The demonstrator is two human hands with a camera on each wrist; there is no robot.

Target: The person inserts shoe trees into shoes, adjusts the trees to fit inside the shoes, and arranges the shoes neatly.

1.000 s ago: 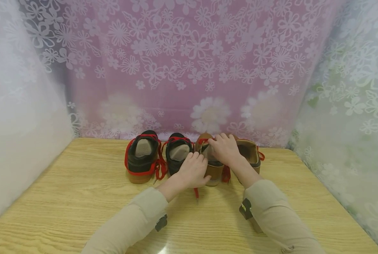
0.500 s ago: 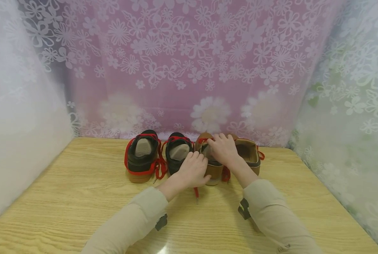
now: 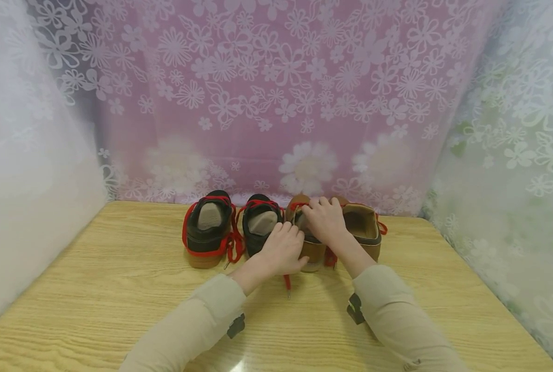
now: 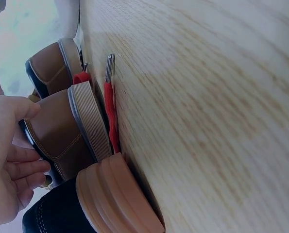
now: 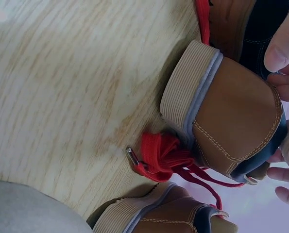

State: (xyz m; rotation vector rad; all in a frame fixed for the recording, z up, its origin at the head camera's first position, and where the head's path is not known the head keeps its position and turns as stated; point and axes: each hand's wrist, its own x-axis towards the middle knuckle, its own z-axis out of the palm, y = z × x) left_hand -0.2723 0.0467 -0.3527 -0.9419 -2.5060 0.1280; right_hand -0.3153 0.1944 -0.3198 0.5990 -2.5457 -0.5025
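My left hand (image 3: 281,250) holds the heel end of a brown lace-up shoe (image 3: 314,253), with the thumb against the heel and the fingers bent beside its opening. Further forward, my right hand (image 3: 325,219) grips the same shoe by the right side of its opening, partly covering the laces. The right wrist view has the shoe's brown heel (image 5: 241,111), dark collar and ribbed pale sole. A bunched red shoelace (image 5: 161,155) lies by its right side, and another red lace end (image 4: 110,104) with a metal tip lies on its left.
Two black shoes with red laces, a far-left one (image 3: 203,243) and a nearer one (image 3: 255,241), stand left of the held shoe. A second brown shoe (image 3: 373,250) stands close on its right. The wooden table (image 3: 95,289) ends at a pink flowered curtain (image 3: 257,134).
My right hand has shifted slightly left and towards me, showing a little more of the right-hand brown shoe. My left hand and the shoes look the same.
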